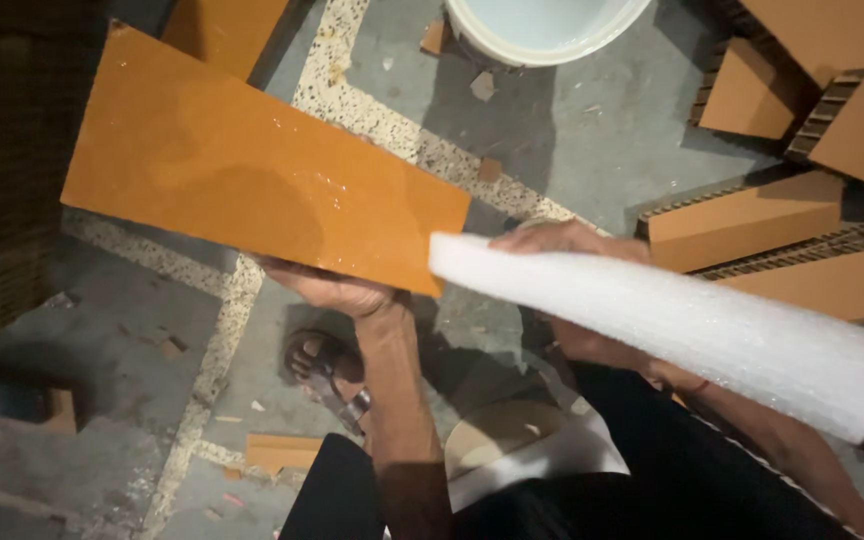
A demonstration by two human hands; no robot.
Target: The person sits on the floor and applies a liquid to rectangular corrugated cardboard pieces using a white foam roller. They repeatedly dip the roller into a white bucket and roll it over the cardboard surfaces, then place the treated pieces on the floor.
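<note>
Left hand (pixel 337 290) grips glossy orange board (pixel 252 165) from beneath at lower edge, board held tilted over floor (pixel 592 130); right hand (pixel 562 240) clasps white foam strip (pixel 692 325), its end just beside board's corner; white bucket (pixel 542 30) above; cardboard pieces (pixel 752 215) at right.

Dim, warm light overall. A wet sheen glares on the orange board (pixel 252 165) above the left hand (pixel 337 290); shadows pool below it, edges slightly soft
</note>
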